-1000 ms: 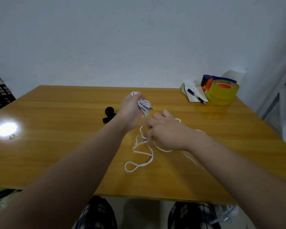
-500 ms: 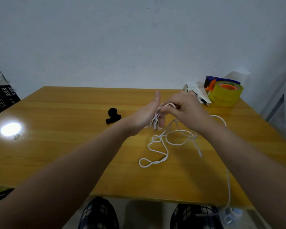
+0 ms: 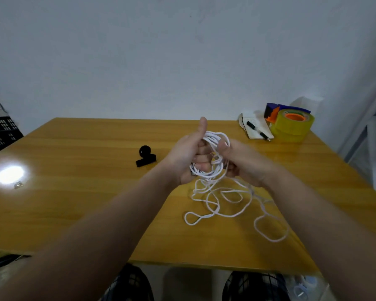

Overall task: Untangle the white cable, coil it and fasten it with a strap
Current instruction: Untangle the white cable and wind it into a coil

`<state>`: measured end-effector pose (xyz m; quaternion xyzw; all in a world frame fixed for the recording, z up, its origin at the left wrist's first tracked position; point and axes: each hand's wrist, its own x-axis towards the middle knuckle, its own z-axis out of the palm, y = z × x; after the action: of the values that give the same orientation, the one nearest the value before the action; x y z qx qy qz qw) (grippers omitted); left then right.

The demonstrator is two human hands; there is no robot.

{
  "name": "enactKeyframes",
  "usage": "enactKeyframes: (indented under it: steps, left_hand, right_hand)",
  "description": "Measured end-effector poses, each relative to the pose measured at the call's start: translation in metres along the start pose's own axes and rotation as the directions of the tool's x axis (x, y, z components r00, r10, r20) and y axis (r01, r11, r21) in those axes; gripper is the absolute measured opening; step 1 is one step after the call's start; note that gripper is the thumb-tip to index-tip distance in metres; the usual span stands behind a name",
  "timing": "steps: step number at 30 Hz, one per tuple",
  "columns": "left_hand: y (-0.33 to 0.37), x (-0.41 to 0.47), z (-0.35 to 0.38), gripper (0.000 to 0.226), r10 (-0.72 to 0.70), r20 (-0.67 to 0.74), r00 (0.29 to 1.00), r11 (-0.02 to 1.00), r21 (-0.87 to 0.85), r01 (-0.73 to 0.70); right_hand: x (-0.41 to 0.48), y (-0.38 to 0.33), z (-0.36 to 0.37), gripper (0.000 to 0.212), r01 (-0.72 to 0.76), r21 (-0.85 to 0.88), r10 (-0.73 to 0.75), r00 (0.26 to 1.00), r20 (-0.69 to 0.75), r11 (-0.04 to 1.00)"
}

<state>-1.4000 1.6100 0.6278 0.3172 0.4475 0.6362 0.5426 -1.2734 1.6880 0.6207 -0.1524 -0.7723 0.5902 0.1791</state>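
Note:
The white cable (image 3: 224, 205) is partly wound in several loops around the fingers of my left hand (image 3: 188, 156), whose thumb points up. My right hand (image 3: 245, 162) pinches a strand of the cable right beside the coil. The loose remainder lies in tangled loops on the wooden table (image 3: 74, 192), below and to the right of my hands. A black strap (image 3: 145, 156), rolled at one end, lies on the table to the left of my left hand, apart from it.
At the back right corner stand a yellow tape roll in an orange and blue dispenser (image 3: 291, 124) and a white notepad with a black pen (image 3: 257, 129). A small metal bit (image 3: 18, 184) lies far left by a light glare. My knees show under the table's front edge.
More cable is wound on my left hand, and its thumb has risen. My right hand has come down close beside the coil. The loose loops on the table have shifted right.

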Motion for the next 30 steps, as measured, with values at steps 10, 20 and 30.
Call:
enactKeyframes:
  steps: [10, 20, 30]
  left_hand:
    - [-0.006, -0.003, -0.003, 0.047, 0.086, -0.069, 0.994, 0.992, 0.099, -0.079]
    - [-0.003, -0.004, -0.009, 0.047, 0.221, -0.141, 0.965, 0.903, 0.404, -0.148]
    - [-0.008, -0.004, -0.034, 0.046, 0.015, -0.322, 0.947, 0.982, 0.185, 0.047]
  right_hand:
    - [-0.001, 0.001, 0.012, 0.030, -0.236, -0.046, 0.229, 0.966, -0.123, 0.971]
    - [0.001, 0.003, 0.032, 0.017, 0.018, 0.173, 0.053, 0.918, -0.393, 0.985]
    - [0.007, 0.019, 0.030, 0.007, 0.086, -0.158, -0.136, 0.930, -0.340, 0.984]
